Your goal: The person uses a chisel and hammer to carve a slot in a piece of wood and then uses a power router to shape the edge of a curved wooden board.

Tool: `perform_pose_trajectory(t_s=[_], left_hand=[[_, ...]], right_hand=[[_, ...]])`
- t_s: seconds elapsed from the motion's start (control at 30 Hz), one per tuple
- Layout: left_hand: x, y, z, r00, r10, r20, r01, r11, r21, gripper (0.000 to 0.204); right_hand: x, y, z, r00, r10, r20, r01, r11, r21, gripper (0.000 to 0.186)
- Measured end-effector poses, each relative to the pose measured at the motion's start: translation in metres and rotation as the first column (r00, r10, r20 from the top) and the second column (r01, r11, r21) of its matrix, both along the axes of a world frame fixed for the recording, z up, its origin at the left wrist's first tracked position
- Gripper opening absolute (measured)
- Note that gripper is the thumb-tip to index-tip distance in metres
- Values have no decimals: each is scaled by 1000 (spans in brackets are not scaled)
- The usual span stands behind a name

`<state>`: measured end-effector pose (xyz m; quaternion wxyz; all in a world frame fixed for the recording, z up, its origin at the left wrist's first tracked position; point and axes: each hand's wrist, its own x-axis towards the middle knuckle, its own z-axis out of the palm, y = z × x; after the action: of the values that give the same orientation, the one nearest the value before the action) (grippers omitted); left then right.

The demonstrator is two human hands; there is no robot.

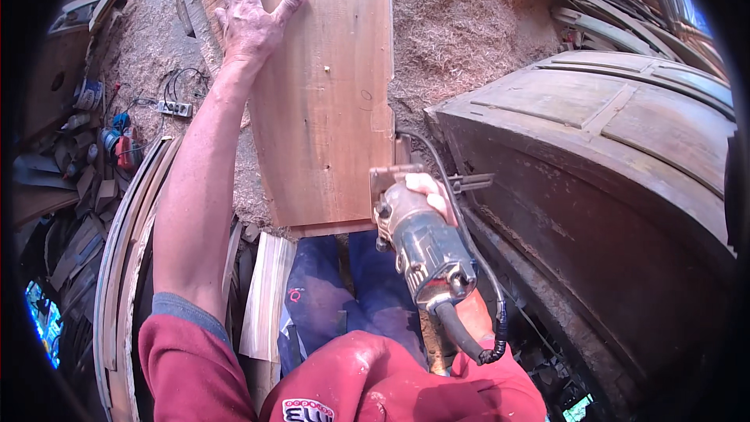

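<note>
A wide wooden board (328, 109) lies lengthwise in front of me, with a small chipped notch in its right edge. My left hand (254, 19) rests spread on its far left part, fingers apart. My right hand (431, 197) grips a dark, corded power tool (422, 250) at the board's near right corner; most of that hand is hidden by the tool's body. The tool has a metal base plate and a bar sticking out to the right, with its cord curving round the right side.
A weathered panelled wooden piece (594, 187) stands at the right. Curved strips (133, 258) stack at the left, near a power strip (173, 108), a red-and-blue tool (125, 148) and offcuts. Sawdust (461, 23) covers the ground beyond the board; more strips (609, 27) lie at back right.
</note>
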<state>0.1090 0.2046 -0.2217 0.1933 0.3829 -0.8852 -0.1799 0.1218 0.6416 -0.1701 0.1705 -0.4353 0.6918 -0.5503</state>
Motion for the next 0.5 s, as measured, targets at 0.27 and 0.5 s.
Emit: perform_pose_trajectory(t_s=[0.27,0.5], left_hand=[[-3,6,15,987,78,137,-56,986,-158,92],[0,179,127,340,-941,-4,930,335,148,57]], right_hand=[[-3,-3,2,1000,-20,-10,20,999,-44,58],[-5,1,-7,998,-65,8,66,988,-139,57]])
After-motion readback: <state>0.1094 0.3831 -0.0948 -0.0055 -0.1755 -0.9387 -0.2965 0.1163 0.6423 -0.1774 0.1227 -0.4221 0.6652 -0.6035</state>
